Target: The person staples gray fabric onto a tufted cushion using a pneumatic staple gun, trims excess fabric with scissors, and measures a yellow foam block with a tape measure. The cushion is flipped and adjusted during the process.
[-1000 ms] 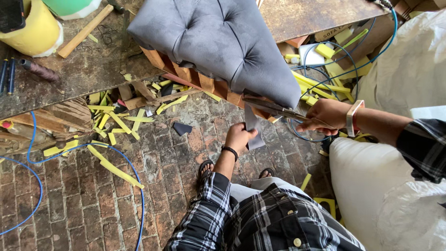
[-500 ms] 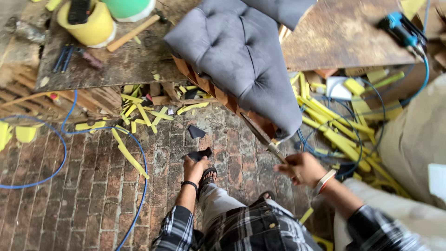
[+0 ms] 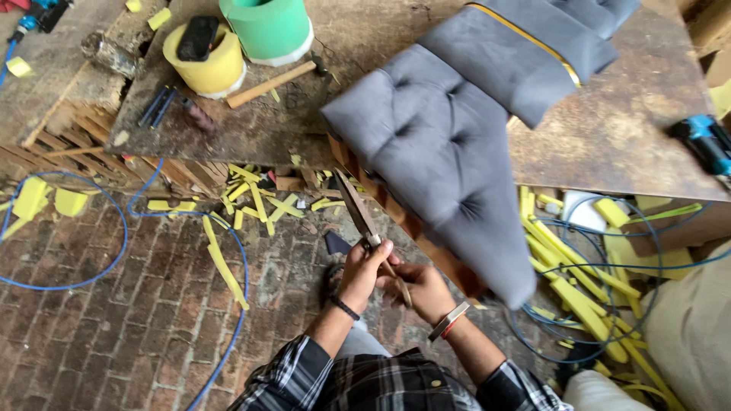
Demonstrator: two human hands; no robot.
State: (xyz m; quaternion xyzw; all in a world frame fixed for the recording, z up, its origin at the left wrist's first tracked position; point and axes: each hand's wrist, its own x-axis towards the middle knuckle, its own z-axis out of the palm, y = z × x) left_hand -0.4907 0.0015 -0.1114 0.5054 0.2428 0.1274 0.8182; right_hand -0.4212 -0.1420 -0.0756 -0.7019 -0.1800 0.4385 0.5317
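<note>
- Both your hands now meet on the long dark metal scissors (image 3: 364, 224): your left hand (image 3: 364, 270) is closed around the handle area, and your right hand (image 3: 421, 289) is closed on the lower handle loop.
- Half a second ago your left hand was reaching low toward a dark fabric scrap on the floor while only the right held the tool; it has since come up to join the right.
- The blades stand nearly shut, pointing up and away from you, their tip just beside the lower edge of the grey tufted velvet cushion panel (image 3: 434, 160).
- Judgement: the tool is being readied or adjusted, not cutting; no fabric lies between the blades.
- The panel is soft, deeply buttoned, with a brown wooden frame (image 3: 449, 262) showing under its near edge; it overhangs the worn, stained workbench top (image 3: 609, 129).
- A second grey upholstered piece with gold piping (image 3: 533, 53) lies across it.
- Further out: a yellow foam roll (image 3: 202, 65), a green cylinder (image 3: 270, 30), a wooden-handled hammer (image 3: 270, 84), a blue power tool (image 3: 704, 141).
- Yellow foam offcuts (image 3: 221, 259) and a blue hose (image 3: 126, 236) litter the brick floor (image 3: 99, 342).
</note>
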